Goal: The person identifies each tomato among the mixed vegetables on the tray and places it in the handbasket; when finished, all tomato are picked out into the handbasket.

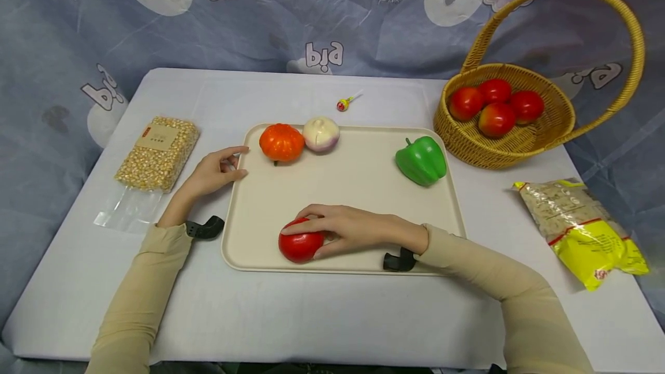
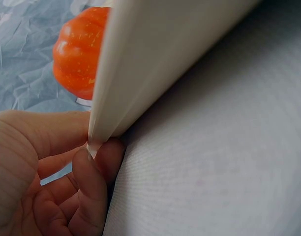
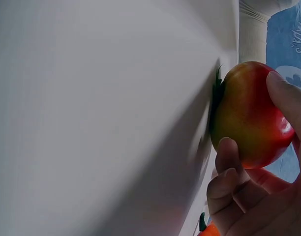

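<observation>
My right hand grips a red tomato over the near part of a cream tray. In the right wrist view the tomato has a yellowish side, and its green calyx faces the tray; thumb and fingers hold it from opposite sides. At the tray's left edge, my left hand pinches the rim, with thumb and fingertips on either side of it in the left wrist view. An orange pumpkin and a white-purple onion sit at the tray's back left, a green bell pepper at its right.
A wicker basket holding several tomatoes stands at the back right. Below it lies a yellow-and-clear packet. A bag of corn kernels is on the left. Behind the tray lies a small lollipop.
</observation>
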A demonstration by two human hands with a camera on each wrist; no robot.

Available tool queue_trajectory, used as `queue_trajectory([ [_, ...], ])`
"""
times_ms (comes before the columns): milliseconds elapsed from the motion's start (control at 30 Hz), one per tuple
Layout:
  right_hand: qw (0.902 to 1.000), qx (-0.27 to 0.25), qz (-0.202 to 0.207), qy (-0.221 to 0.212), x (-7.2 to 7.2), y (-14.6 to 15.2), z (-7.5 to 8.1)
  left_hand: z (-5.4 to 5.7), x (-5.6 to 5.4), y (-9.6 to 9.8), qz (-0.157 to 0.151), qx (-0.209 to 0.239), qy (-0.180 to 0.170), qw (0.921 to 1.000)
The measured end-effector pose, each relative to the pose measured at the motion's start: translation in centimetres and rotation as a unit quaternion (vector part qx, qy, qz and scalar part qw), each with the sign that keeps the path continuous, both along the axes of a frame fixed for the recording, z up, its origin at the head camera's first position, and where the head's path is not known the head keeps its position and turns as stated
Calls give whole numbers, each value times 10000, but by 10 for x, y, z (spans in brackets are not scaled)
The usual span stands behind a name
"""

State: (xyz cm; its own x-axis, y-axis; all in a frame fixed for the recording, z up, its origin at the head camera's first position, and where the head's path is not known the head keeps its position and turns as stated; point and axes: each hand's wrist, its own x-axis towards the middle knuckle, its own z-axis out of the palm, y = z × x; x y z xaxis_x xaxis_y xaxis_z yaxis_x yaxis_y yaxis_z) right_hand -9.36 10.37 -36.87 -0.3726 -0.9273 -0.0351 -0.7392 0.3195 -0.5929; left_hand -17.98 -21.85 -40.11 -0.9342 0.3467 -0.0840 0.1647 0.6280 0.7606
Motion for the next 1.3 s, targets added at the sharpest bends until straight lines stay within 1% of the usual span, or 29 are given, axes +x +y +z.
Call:
queue_trajectory([
  [233, 9996, 197, -153, 143, 1, 7, 8, 0, 0, 0, 4, 93, 0, 10000],
  [400, 9988, 112, -338, 347, 3, 16, 15, -1, 0, 0, 4, 102, -1, 9999],
  [500, 9981, 17, -453, 427, 2, 23, 19, 11, 7, 5, 14, 94, -29, 10000],
  [633, 9968, -164, -614, 489, 1, 33, 25, 31, 17, 14, -2, 120, -38, 9999],
  [867, 9921, -437, -981, 651, 0, 49, 33, 36, 21, 17, -26, 78, 2, 10000],
  [1000, 9880, -538, -1214, 794, -2, 57, 39, 33, 19, 16, -25, 111, -3, 9999],
  [1067, 9857, -611, -1296, 892, -2, 60, 41, 26, 15, 13, -5, 110, -20, 9999],
  [1233, 9805, -765, -1432, 1104, -5, 71, 45, 3, 2, 3, 46, 56, -10, 10000],
  [1300, 9780, -856, -1486, 1189, -6, 74, 46, -1, 0, 1, 46, 50, 10, 10000],
])
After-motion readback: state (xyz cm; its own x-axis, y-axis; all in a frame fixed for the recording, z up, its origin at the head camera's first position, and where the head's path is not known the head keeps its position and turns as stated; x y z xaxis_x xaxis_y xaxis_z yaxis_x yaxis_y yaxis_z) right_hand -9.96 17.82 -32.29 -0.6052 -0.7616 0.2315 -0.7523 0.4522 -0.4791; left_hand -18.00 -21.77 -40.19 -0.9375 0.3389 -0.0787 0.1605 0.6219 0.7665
